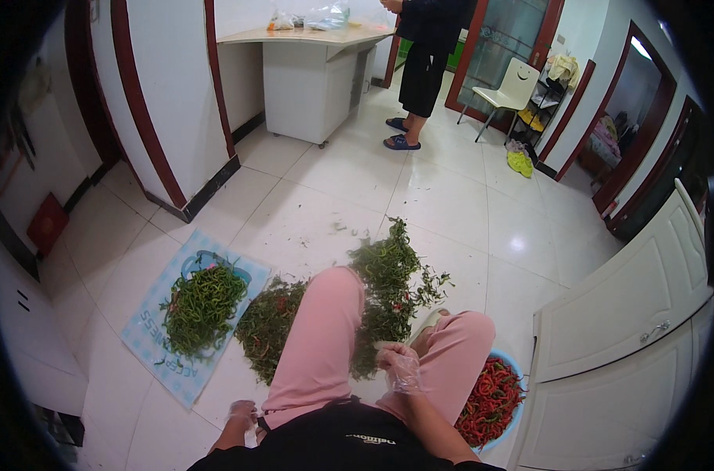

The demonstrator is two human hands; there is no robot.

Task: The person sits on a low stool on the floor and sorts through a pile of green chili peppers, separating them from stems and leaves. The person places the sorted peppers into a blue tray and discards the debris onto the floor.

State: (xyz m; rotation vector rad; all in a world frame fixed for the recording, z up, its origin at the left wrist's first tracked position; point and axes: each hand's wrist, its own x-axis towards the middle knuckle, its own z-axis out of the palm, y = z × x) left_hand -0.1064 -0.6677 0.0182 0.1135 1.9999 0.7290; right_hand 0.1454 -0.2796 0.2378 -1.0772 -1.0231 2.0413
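Observation:
My right hand (400,366), in a clear plastic glove, hovers between my knees with its fingers curled together. Whether something small is pinched in it cannot be made out. Just beyond it lies a heap of green chili peppers and leaves (387,268). My left hand (243,412), also gloved, is low beside my left thigh; its fingers are partly hidden. Nearest to it is a darker pile of leafy stems (269,329). Further left, green chili peppers (207,306) are heaped on a light blue mat (148,329). A blue basin (519,406) of red chili peppers (491,400) stands by my right leg.
A white cabinet (616,353) borders the right side. Ahead, a person (422,70) in dark clothes and slippers stands by a counter (310,36) bearing plastic bags (327,16). A pale chair (507,85) and a shoe rack (542,109) are at the back right. Leaf scraps dot the tiled floor (333,188).

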